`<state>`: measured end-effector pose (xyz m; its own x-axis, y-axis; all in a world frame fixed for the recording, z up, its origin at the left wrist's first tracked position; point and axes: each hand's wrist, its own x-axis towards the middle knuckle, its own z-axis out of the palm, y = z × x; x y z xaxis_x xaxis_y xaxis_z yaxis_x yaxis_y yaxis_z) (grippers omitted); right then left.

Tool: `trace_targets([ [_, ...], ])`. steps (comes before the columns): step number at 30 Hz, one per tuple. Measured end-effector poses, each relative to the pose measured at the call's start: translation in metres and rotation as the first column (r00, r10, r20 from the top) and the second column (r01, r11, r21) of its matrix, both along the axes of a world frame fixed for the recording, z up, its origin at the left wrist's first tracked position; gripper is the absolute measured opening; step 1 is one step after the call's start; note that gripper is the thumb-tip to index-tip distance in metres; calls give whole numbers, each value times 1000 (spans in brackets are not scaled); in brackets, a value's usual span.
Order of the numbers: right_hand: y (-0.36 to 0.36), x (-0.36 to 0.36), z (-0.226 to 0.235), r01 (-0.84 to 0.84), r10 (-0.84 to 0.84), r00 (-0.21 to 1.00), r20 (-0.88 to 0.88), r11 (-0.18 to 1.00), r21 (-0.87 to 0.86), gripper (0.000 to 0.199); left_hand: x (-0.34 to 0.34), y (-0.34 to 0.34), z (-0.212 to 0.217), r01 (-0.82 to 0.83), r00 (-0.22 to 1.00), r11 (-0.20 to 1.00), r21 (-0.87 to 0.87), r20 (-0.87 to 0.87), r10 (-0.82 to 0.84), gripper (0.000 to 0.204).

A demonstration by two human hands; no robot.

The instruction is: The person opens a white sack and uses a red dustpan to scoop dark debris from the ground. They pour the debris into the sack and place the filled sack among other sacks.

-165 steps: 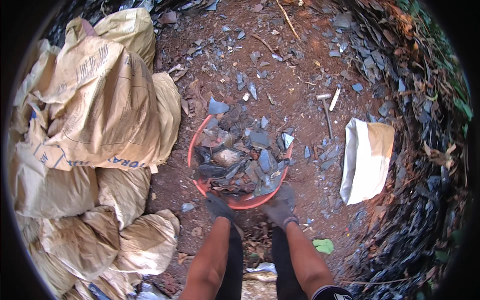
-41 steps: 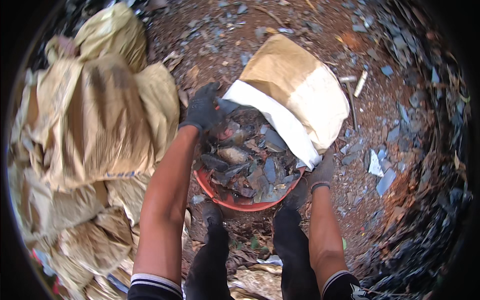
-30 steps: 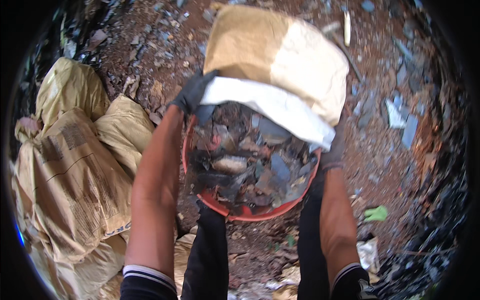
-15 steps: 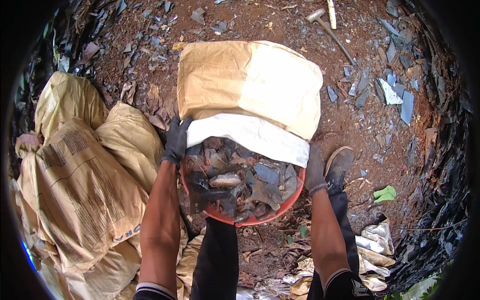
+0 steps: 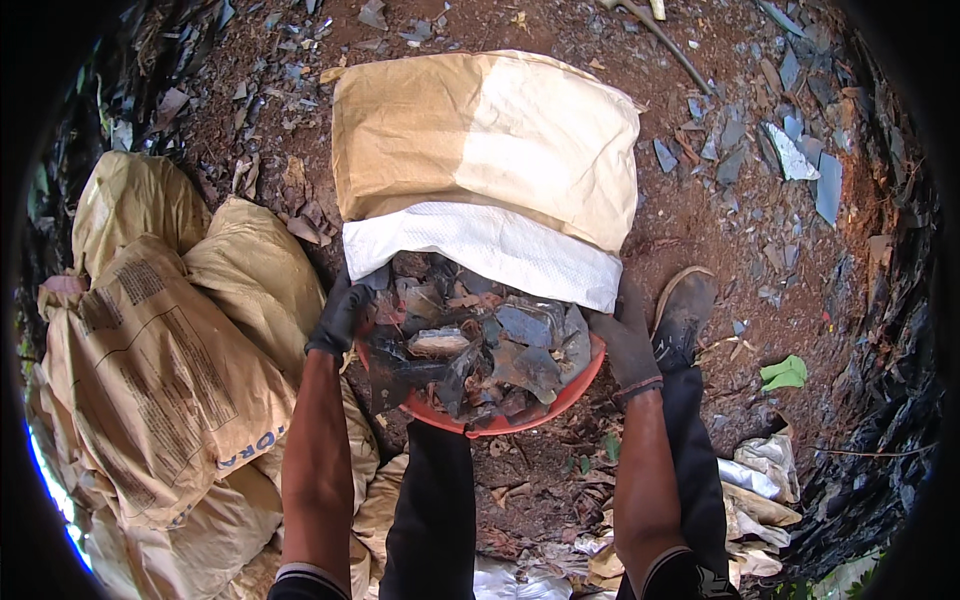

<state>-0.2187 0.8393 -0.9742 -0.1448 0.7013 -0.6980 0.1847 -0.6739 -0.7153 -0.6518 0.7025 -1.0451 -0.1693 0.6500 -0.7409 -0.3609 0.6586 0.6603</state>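
In front of me a tan paper sack (image 5: 480,150) lies with its white inner lining folded back as a cuff (image 5: 480,242) over the far part of a red basin (image 5: 520,425). Dark flakes and flat grey scraps (image 5: 480,335) heap up in the basin, some jutting over its near rim. My gloved left hand (image 5: 343,308) closes round the left end of the cuff at the basin's edge. On the other side my gloved right hand (image 5: 627,335) is closed at the cuff's right end and the basin rim. Both sets of fingers are partly hidden.
Several full tan sacks (image 5: 170,370) lean together at the left. A hammer (image 5: 665,40) lies on the soil beyond the sack. Grey shards (image 5: 825,185) are scattered at the right. Crumpled sacks (image 5: 750,520) lie near my right leg, and a dark layered heap (image 5: 860,500) rises at the right edge.
The sack's far end and the cuff sit higher in the picture, with the near rim slightly raised. Both hands keep their places at the cuff; the right thumb side has shifted inward.
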Motion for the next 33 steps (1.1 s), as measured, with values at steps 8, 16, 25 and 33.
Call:
trace_targets([
  [8,-10,-5,-13,321,-327,945,-24,938,-133,40,23,13,21,-33,979,987,-160,-204,0,51],
  [16,-16,7,-5,-28,1,977,212,992,124,49,47,21,61,89,890,994,-60,-443,-107,43],
  [25,26,13,206,-11,52,927,370,994,-112,42,64,-4,225,327,870,872,-363,-245,-428,53],
  [33,41,31,236,-508,560,594,578,818,-271,34,85,-12,236,370,766,764,-529,-292,-573,47],
])
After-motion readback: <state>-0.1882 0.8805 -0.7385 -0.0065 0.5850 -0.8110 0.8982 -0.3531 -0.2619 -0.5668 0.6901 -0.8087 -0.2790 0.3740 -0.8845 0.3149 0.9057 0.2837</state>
